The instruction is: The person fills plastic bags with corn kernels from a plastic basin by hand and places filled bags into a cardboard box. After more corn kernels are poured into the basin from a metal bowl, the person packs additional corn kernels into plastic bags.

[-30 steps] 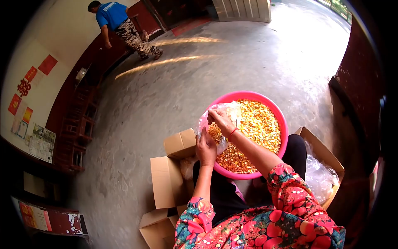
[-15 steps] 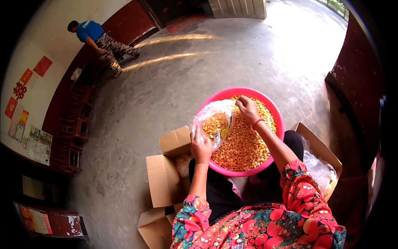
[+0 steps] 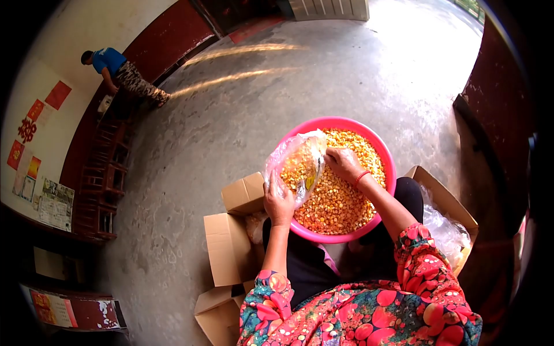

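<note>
A pink basin (image 3: 388, 158) full of yellow corn kernels (image 3: 340, 210) sits before my lap. A clear plastic bag (image 3: 309, 147) with corn kernels in it leans over the basin's left side. My left hand (image 3: 279, 202) grips the bag's left side, fingers partly hidden behind the film. Over the kernels, my right hand (image 3: 345, 165) has its fingers pinched together at the bag's right edge; the fingertips are partly hidden.
Open cardboard boxes (image 3: 228, 248) stand at my left. On my right, another cardboard box (image 3: 444, 196) holds clear plastic bags (image 3: 444, 230). A person in a blue shirt (image 3: 108, 60) bends by wooden stools (image 3: 107, 179) along the left wall.
My right hand has moved down slightly along the bag's edge. My left hand stays at the bag's left side. The person in blue has moved left and bent over.
</note>
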The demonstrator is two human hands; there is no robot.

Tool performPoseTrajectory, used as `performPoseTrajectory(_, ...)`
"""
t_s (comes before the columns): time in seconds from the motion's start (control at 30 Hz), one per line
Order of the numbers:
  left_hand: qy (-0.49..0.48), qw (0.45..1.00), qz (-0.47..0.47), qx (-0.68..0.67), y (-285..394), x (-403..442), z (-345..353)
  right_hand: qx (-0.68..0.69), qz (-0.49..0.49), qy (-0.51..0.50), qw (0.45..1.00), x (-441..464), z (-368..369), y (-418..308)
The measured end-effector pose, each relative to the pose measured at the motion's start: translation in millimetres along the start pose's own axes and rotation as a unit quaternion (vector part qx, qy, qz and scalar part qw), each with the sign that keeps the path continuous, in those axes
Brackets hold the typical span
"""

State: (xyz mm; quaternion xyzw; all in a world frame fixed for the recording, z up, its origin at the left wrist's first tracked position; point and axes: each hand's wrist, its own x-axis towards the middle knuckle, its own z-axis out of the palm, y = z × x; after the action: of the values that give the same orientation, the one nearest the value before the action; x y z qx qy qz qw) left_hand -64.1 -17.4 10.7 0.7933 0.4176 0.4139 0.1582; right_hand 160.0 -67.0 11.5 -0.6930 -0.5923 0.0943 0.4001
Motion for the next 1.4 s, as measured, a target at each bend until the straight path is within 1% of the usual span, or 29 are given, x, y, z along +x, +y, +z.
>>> performPoseTrajectory(0.07, 0.004, 1.0, 0.008, 0.006, 0.6, 0.9, -0.3, 0.052, 0.073, 0.004, 0.996, 0.2, -0.2, -0.4)
performPoseTrajectory(0.1, 0.008, 1.0, 0.014, 0.012, 0.9, 1.3, -0.4, 0.052, 0.072, 0.004, 0.996, 1.6, 4.5, 10.2)
performPoseTrajectory(0.13, 0.008, 1.0, 0.014, 0.011, 1.0, 1.8, -0.3, 0.171, 0.117, 0.047, 0.977, 4.3, 12.3, 28.8)
performPoseTrajectory(0.17, 0.009, 1.0, 0.018, 0.012, 0.9, 2.1, -0.4, 0.286, 0.16, 0.088, 0.941, 7.9, 11.0, 29.8)
performPoseTrajectory(0.2, 0.009, 1.0, 0.021, 0.013, 0.8, 2.0, -0.5, 0.416, 0.149, 0.118, 0.889, 9.3, 9.7, 30.7)
performPoseTrajectory(0.23, 0.009, 1.0, 0.021, 0.013, 0.6, 1.5, -0.3, 0.415, 0.149, 0.117, 0.89, 9.0, 6.6, 32.8)
performPoseTrajectory(0.3, 0.002, 1.0, 0.0, 0.009, 0.8, 1.0, -0.1, 0.468, 0.232, 0.148, 0.84, 8.1, -0.6, 34.7)
performPoseTrajectory(0.33, 0.003, 1.0, 0.0, 0.009, 0.6, 1.2, 0.0, 0.481, 0.252, 0.156, 0.825, 9.1, -1.2, 34.0)
performPoseTrajectory(0.37, 0.005, 1.0, 0.004, 0.008, 0.5, 1.3, 0.0, 0.481, 0.252, 0.155, 0.825, 10.1, -5.0, 29.4)
performPoseTrajectory(0.43, 0.006, 1.0, 0.008, 0.007, 0.2, 0.7, 0.1, 0.584, 0.288, 0.16, 0.742, 11.7, -12.0, 19.9)
performPoseTrajectory(0.53, 0.014, 1.0, 0.019, 0.014, 1.1, 2.3, 0.8, 0.617, 0.256, 0.154, 0.728, 21.2, -14.8, -5.9)
performPoseTrajectory(0.57, 0.011, 1.0, 0.008, 0.013, 2.6, 2.6, 0.3, 0.631, 0.239, 0.144, 0.724, 25.0, -14.4, -16.9)
performPoseTrajectory(0.6, 0.008, 1.0, -0.003, 0.01, 3.6, 2.8, 0.9, 0.656, 0.229, 0.131, 0.708, 29.7, -11.3, -27.8)
performPoseTrajectory(0.63, 0.008, 1.0, -0.003, 0.01, 5.7, 3.1, 0.5, 0.66, 0.21, 0.109, 0.713, 31.9, -9.7, -40.0)
performPoseTrajectory(0.73, 0.002, 1.0, -0.024, 0.009, 6.8, 3.5, 0.6, 0.667, 0.201, 0.042, 0.716, 35.9, 6.2, -71.3)
performPoseTrajectory(0.77, 0.016, 1.0, -0.005, 0.017, 2.7, 2.9, 3.2, 0.671, 0.189, 0.018, 0.716, 36.1, 15.4, -76.8)
performPoseTrajectory(0.8, 0.031, 0.999, 0.014, 0.026, 1.6, 3.3, 3.8, 0.676, 0.206, 0.007, 0.707, 37.0, 26.7, -81.9)
performPoseTrajectory(0.83, 0.031, 0.999, 0.014, 0.026, 1.0, 2.8, 4.0, 0.668, 0.215, -0.005, 0.713, 36.8, 35.8, -85.5)
performPoseTrajectory(0.9, 0.022, 0.999, -0.016, 0.022, 2.7, 2.1, 2.7, 0.654, 0.254, 0.012, 0.712, 38.9, 50.9, -91.2)
performPoseTrajectory(0.93, 0.04, 0.999, 0.009, 0.023, 2.4, 3.2, 3.5, 0.65, 0.254, 0.011, 0.716, 40.8, 57.6, -89.0)
performPoseTrajectory(0.97, 0.04, 0.999, 0.009, 0.024, 3.2, 3.1, 3.1, 0.651, 0.254, 0.011, 0.716, 44.1, 64.1, -87.8)
performPoseTrajectory(1.03, 0.04, 0.999, -0.005, 0.019, 5.3, 2.7, 2.2, 0.576, 0.243, 0.048, 0.779, 52.8, 75.8, -84.0)
performPoseTrajectory(1.1, 0.041, 0.999, -0.004, 0.022, 6.5, 3.6, 2.1, 0.561, 0.252, 0.033, 0.788, 58.9, 74.4, -78.6)
performPoseTrajectory(1.2, 0.04, 0.999, -0.008, 0.023, 6.1, 3.7, 1.4, 0.574, 0.194, -0.001, 0.796, 64.7, 77.9, -72.1)
performPoseTrajectory(1.23, 0.038, 0.999, -0.012, 0.02, 6.2, 3.6, 1.6, 0.574, 0.195, -0.001, 0.796, 64.4, 79.1, -69.1)
performPoseTrajectory(1.3, 0.042, 0.999, -0.01, 0.02, 9.2, 4.5, 0.4, 0.551, 0.151, -0.012, 0.821, 62.2, 73.8, -68.5)
performPoseTrajectory(1.37, 0.046, 0.999, -0.006, 0.019, 8.0, 4.0, 0.0, 0.544, 0.145, -0.019, 0.826, 58.2, 65.9, -67.6)
performPoseTrajectory(1.4, 0.028, 0.999, -0.012, 0.007, 5.6, 2.8, -0.4, 0.537, 0.139, -0.027, 0.831, 55.6, 60.2, -68.2)
